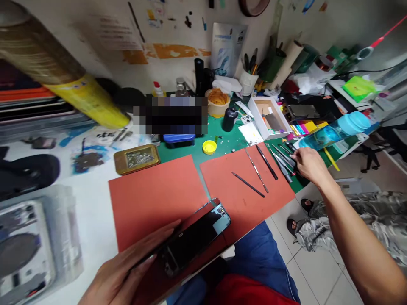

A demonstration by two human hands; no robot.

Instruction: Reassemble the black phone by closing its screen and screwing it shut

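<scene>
Gripping a black-glass smartphone (193, 237) in the L hand (127, 271), the person has it firmly clenched, fingers (162, 232) wrapped along one long edge. The phone is tilted, low in the view, over the near edge of the R orange-red work pad (248, 199), w/ a pale blue strip showing at its far end. The R hand (310, 164) is out at the far side of that pad, fingertips right at a bunch of precision screwdrivers (281, 159) lying on the green ESD mat (222, 146); can't tell if it's closed on one or still open. Three thin pry tools (257, 170) lie on the pad just left of the hand. Further off: a brass-edged tin of screws (136, 158) beside the L pad (152, 199), a yellow lid (209, 147), a black bottle (229, 119), a white parts box (269, 114) and a blue water bottle (333, 132). Camo-trousered legs (352, 220) in sandals sit on the tile floor, R.
</scene>
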